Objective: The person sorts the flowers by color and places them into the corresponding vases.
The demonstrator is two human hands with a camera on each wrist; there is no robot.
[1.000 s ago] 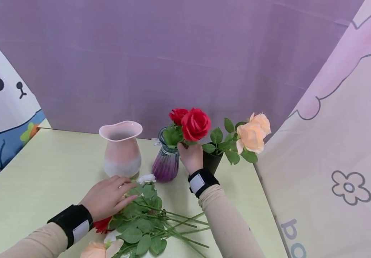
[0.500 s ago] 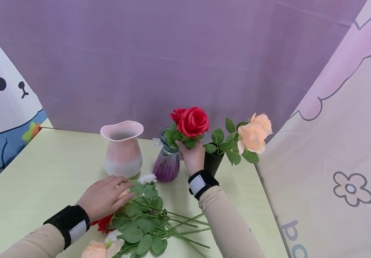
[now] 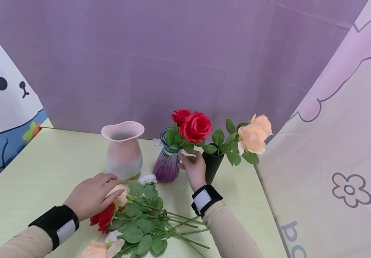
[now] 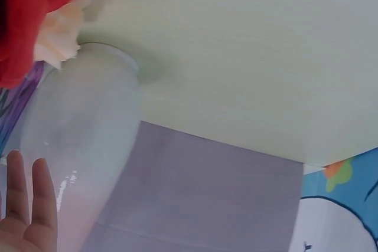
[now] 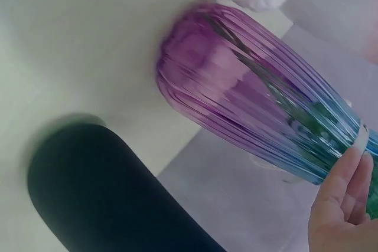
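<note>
item: red rose in purple glass vase, near the table's far edge. right hand beside it, fingers relaxed, grasping nothing. left hand flat, resting on loose flowers. advice: withdraw gently, avoid snagging leaves.

Right hand lets go of the rose
The right hand drops from the red rose, now free in the purple vase; the left hand slides back, uncovering a peach bloom.
</note>
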